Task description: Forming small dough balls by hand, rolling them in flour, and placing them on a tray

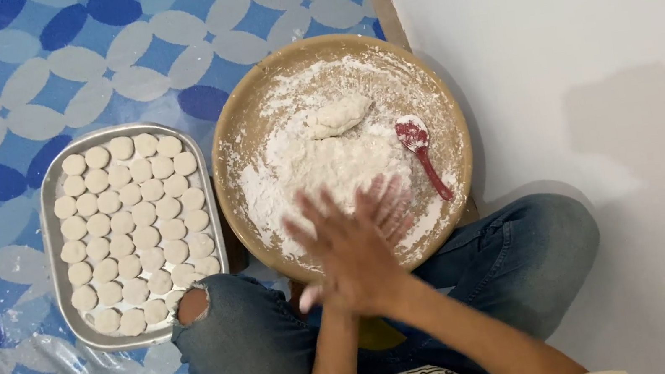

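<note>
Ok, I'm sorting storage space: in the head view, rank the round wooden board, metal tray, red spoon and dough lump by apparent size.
1. Round wooden board
2. Metal tray, slightly smaller
3. Red spoon and dough lump: too alike to rank

Both forearms rise from the bottom edge and meet at the middle, palms pressed together. The right hand [349, 253] lies on top, fingers spread and pointing up-left; the left hand [390, 205] beneath is motion-blurred, so its fingers seem spread too. Both look dusted white
</note>
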